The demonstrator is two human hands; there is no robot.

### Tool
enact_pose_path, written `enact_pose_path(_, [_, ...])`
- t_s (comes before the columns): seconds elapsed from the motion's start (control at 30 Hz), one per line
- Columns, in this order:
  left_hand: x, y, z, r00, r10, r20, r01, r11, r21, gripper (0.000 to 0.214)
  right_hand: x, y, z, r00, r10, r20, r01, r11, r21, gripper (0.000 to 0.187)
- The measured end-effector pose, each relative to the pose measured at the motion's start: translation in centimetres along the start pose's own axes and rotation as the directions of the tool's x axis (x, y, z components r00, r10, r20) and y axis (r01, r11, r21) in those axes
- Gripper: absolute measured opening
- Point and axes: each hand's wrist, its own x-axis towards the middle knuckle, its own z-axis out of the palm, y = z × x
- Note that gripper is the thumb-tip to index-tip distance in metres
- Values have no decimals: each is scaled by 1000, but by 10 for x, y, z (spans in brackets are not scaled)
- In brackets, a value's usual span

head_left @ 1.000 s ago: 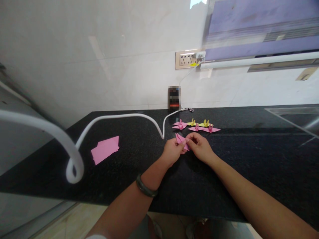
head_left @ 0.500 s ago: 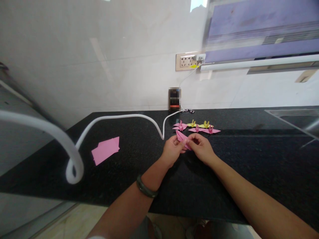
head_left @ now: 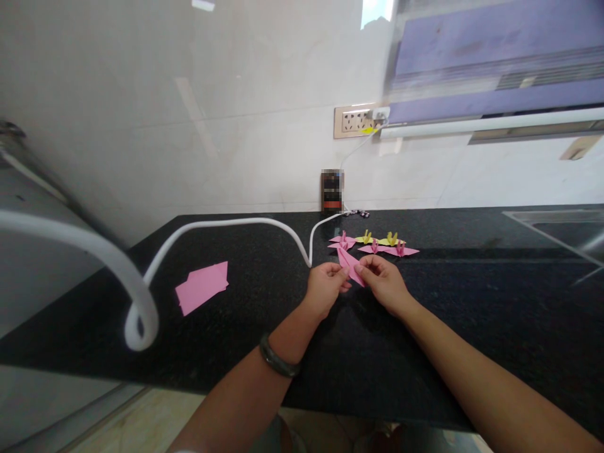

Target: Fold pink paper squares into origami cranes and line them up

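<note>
My left hand and my right hand meet over a black counter. Both pinch a partly folded pink paper piece just above the counter, and its pointed tip sticks up between my fingers. My left wrist wears a dark bangle. Just beyond my hands lies a row of folded paper cranes, some pink and some yellow.
A small stack of pink paper sheets lies at the left of the counter. A thick white hose curves across the counter to a small dark device at the wall. A wall socket holds a white plug. A sink is at the far right.
The view has shifted slightly. My hands stay together on the pink paper, and its tip has turned a little between my fingers.
</note>
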Motion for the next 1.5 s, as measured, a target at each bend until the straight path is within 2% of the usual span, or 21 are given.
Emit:
enact_pose_path(0.23, [-1,1,1,999,44,-1,-44,999,31,17,0,0,2,1000,2,22,-2,1000,-10,19])
enact_pose_path(0.47, [-4,4,2,998,9,55,-11,1000,27,19,-1,-2,2,999,-27,-17,27,999,-28,20])
enact_pose_path(0.7, [-5,6,2,999,-12,50,12,1000,-7,22,-2,-1,3,995,-99,-18,94,981,-170,19])
enact_pose_path(0.93, [-4,4,1,999,-4,50,4,1000,-2,23,-9,-11,5,932,-343,-117,270,873,-407,14])
enact_pose_path(1.13, [-3,2,1,999,-5,47,7,999,-50,19,-10,-14,4,885,-466,7,391,735,-554,15])
enact_pose_path(1.33, [-3,4,1,1000,0,18,1,999,-53,18,-10,-14,2,857,-496,139,451,591,-668,18])
enact_pose_path(1.5, [-4,4,0,998,54,28,-54,999,-1,22,-11,-14,4,865,-493,92,424,621,-660,17])
